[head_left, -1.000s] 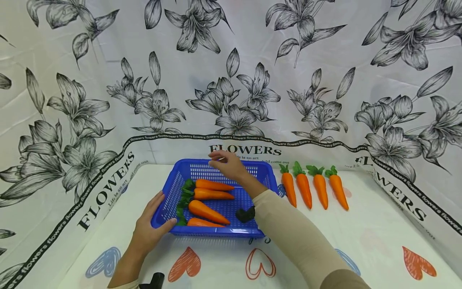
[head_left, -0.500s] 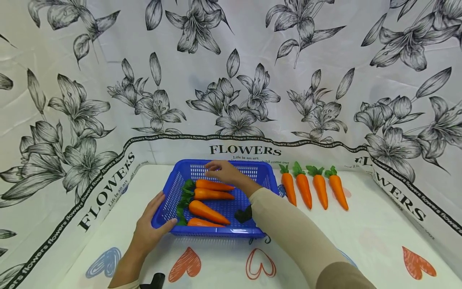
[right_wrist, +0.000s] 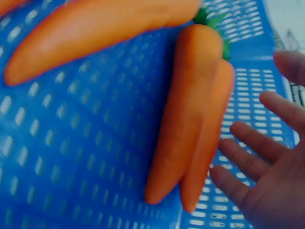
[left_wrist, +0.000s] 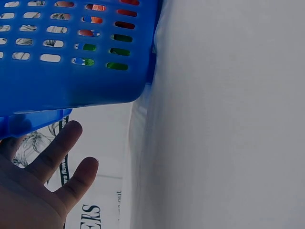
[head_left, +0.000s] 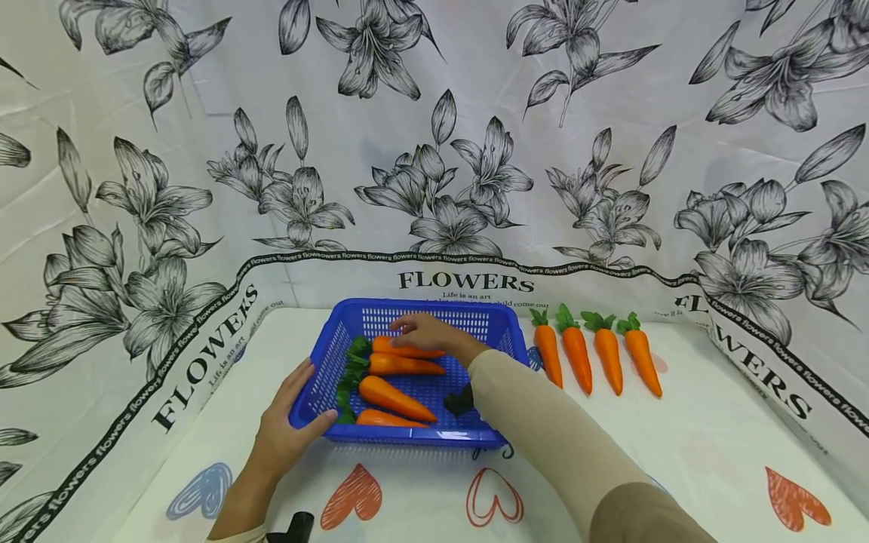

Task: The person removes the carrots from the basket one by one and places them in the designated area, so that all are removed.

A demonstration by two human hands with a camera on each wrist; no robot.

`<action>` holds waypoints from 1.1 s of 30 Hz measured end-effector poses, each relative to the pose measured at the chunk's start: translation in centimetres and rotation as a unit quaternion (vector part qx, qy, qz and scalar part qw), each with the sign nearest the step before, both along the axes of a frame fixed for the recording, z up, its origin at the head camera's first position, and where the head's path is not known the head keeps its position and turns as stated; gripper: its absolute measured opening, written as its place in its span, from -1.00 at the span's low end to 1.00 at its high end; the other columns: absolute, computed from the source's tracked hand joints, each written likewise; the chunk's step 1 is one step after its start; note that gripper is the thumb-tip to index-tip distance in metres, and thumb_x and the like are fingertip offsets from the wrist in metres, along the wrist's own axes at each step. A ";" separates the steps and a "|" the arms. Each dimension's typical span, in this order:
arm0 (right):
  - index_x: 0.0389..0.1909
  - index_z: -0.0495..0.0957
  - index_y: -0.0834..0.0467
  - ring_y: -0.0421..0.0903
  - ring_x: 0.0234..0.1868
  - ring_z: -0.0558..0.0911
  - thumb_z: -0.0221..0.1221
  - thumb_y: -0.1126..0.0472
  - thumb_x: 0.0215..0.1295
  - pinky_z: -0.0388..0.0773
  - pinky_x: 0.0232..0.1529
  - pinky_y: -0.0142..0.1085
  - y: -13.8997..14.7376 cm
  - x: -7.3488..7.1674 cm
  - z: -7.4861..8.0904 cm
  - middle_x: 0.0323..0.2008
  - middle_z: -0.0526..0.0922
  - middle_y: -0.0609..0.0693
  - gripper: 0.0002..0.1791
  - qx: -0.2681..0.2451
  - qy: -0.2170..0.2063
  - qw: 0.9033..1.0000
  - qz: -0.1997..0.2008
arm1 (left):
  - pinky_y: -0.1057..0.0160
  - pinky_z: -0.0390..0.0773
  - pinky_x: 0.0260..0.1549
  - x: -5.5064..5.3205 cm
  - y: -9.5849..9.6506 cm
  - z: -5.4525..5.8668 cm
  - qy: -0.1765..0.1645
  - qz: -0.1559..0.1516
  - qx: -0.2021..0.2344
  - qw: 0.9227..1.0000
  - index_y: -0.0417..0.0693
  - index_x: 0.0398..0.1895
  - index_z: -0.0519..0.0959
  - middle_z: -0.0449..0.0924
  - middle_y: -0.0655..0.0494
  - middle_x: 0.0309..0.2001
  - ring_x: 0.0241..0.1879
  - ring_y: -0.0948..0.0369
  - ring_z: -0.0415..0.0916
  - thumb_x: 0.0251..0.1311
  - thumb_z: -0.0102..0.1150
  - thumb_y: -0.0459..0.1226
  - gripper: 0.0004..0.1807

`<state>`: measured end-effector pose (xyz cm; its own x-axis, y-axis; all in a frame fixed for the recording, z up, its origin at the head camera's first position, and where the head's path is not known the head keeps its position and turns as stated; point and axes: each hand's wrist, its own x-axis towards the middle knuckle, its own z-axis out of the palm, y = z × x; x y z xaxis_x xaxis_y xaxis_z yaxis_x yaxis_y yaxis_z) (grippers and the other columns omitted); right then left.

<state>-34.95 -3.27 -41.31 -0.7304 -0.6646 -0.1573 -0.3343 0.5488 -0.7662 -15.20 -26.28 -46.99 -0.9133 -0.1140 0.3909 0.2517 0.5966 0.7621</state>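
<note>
Several orange carrots with green tops lie in the blue plastic basket, tops to the left. The back carrot lies beside a second carrot; in front are a third carrot and a fourth, partly hidden by the front rim. Over the back carrot is my right hand, overlapping it in the head view. In the right wrist view its fingers are spread beside that carrot, holding nothing. My left hand rests at the basket's front left corner, fingers extended along the side.
Right of the basket, several more carrots lie in a row on the white cloth printed with hearts. A flower-patterned curtain rises behind. A black wrist camera hangs under my right sleeve.
My right hand has come down from above the basket's back rim to the back carrot. The left hand stays at the corner, and the carrots keep their places.
</note>
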 end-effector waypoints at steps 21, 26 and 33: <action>0.31 0.42 -0.02 0.01 0.09 0.52 0.26 0.18 0.29 0.53 0.00 -0.19 0.0 -0.5 -1.3 0.15 0.50 0.12 -0.45 0.077 -0.013 0.996 0.030 | -0.39 0.21 0.10 -0.7 -0.1 -0.3 -0.002 -0.004 0.002 1.000 0.03 0.47 0.20 0.07 0.10 0.46 0.36 -0.16 0.08 0.07 0.32 -0.16 -0.15; 0.30 0.43 -0.08 0.04 0.08 0.53 0.28 0.27 0.25 0.53 0.01 -0.15 -0.1 -0.7 -1.5 0.12 0.52 0.15 -0.41 0.082 -0.014 0.996 0.035 | -0.39 0.20 0.11 -0.8 -0.4 -0.2 0.003 -0.006 -0.002 1.000 0.02 0.47 0.21 0.07 0.11 0.46 0.36 -0.16 0.07 0.07 0.33 -0.16 -0.15; 0.32 0.39 -0.16 -0.01 -0.09 0.61 0.27 0.34 0.24 0.62 -0.20 -0.22 -0.2 -1.0 -1.7 0.08 0.54 0.16 -0.34 0.089 -0.025 0.995 0.042 | -0.39 0.20 0.11 -0.9 -0.6 -0.1 0.004 -0.007 0.001 1.000 0.02 0.47 0.20 0.07 0.10 0.46 0.36 -0.16 0.09 0.07 0.33 -0.17 -0.14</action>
